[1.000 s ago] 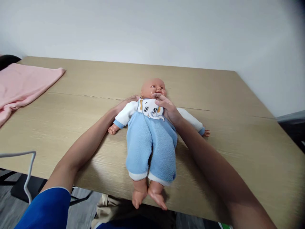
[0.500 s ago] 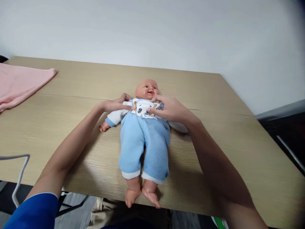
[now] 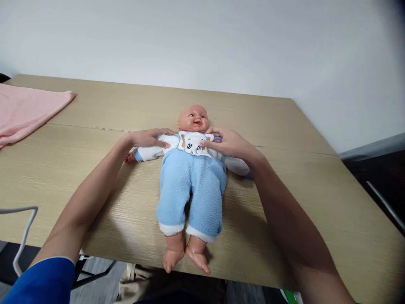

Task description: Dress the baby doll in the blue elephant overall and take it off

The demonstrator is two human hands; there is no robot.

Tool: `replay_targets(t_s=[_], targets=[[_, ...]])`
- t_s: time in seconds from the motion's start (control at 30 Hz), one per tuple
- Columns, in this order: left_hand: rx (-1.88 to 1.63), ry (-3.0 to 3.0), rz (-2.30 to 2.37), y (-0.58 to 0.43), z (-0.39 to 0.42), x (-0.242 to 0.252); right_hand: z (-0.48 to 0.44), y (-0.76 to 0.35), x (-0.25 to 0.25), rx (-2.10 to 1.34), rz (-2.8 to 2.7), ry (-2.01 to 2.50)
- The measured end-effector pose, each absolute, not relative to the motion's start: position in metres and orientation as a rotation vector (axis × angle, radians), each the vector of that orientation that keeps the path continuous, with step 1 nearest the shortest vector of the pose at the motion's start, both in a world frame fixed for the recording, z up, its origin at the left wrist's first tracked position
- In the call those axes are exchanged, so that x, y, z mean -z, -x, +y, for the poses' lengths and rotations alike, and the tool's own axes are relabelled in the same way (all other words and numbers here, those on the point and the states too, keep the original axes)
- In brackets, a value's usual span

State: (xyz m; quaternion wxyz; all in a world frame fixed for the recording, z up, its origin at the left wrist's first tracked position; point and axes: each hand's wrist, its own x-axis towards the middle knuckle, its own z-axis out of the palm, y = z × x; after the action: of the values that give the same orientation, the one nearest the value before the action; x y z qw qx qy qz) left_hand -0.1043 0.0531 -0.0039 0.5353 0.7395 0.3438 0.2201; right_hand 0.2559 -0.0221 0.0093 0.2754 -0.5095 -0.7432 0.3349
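Mostly inside a fleecy outfit (image 3: pixel 190 181), a doll (image 3: pixel 193 119) under left hand (image 3: pixel 148 138) and right hand (image 3: pixel 233 144), fingers wide.

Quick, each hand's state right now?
Left hand: touching the white sleeve; grip cannot be told.
Right hand: touching the elephant patch; grip cannot be told.

We look through a single camera worn on the person's head, set above the near edge of the table (image 3: pixel 332 190) and facing forward and down. Our view starts close in, at the person's own trousers (image 3: pixel 134 285), with the left forearm (image 3: pixel 95 190) and right forearm (image 3: pixel 287 223) reaching inward from the near left and near right. We face the doll (image 3: pixel 193 181) feet first, around mid-view, and see beyond it to the table's far edge and the wall (image 3: pixel 190 42). Our frame cuts off the pink cloth (image 3: pixel 28 112) at left.
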Motion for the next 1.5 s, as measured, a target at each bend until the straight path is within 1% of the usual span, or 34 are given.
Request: replay_targets(t_s=[0.1, 0.2, 0.37, 0.43, 0.53, 0.6, 0.67, 0.77, 0.9, 0.97, 1.03, 1.17, 1.33, 1.5], targets=[[-0.563, -1.739, 0.868, 0.102, 0.052, 0.008, -0.03, -0.259, 0.0, -0.837, -1.893, 1.425], [-0.53, -1.763, 0.935, 0.101, 0.053, 0.012, -0.05, -0.269, 0.014, -0.707, -1.837, 1.509], [-0.46, -1.924, 1.038, 0.113, 0.062, 0.006, -0.103, -0.302, 0.051, -0.263, -1.828, 1.487], [-0.443, -2.054, 1.037, 0.118, 0.063, -0.002, -0.122, -0.322, 0.067, -0.147, -1.824, 1.505], [-0.622, -2.268, 1.036, 0.102, 0.046, -0.011, -0.136, -0.355, 0.081, -0.2, -1.853, 1.522], [-0.84, -2.374, 1.034, 0.071, 0.023, -0.013, -0.137, -0.372, 0.083, -0.281, -1.882, 1.53], [-0.927, -2.478, 0.943, 0.03, -0.002, -0.012, -0.135, -0.381, 0.08, -0.362, -1.871, 1.535], [-0.901, -2.708, 0.832, -0.027, -0.025, -0.007, -0.133, -0.382, 0.074, -0.494, -1.677, 1.508], [-0.729, -2.886, 0.783, -0.068, -0.018, 0.0, -0.131, -0.371, 0.073, -0.512, -1.354, 1.373], [-0.631, -2.907, 0.749, -0.074, -0.011, 0.005, -0.127, -0.365, 0.073, -0.546, -1.242, 1.306], [-0.625, -2.889, 0.722, -0.074, -0.006, 0.009, -0.122, -0.361, 0.072, -0.598, -1.175, 1.26], [-0.758, -2.783, 0.569, -0.069, -0.009, 0.012, -0.106, -0.35, 0.065, -0.597, -1.181, 1.218], [-0.857, -2.844, 0.331, -0.061, -0.018, 0.008, -0.088, -0.317, 0.065, -0.471, -1.222, 1.107], [-1.036, -2.939, 0.157, -0.053, -0.021, 0.014, -0.093, -0.287, 0.076, -0.342, -1.52, 1.054]])
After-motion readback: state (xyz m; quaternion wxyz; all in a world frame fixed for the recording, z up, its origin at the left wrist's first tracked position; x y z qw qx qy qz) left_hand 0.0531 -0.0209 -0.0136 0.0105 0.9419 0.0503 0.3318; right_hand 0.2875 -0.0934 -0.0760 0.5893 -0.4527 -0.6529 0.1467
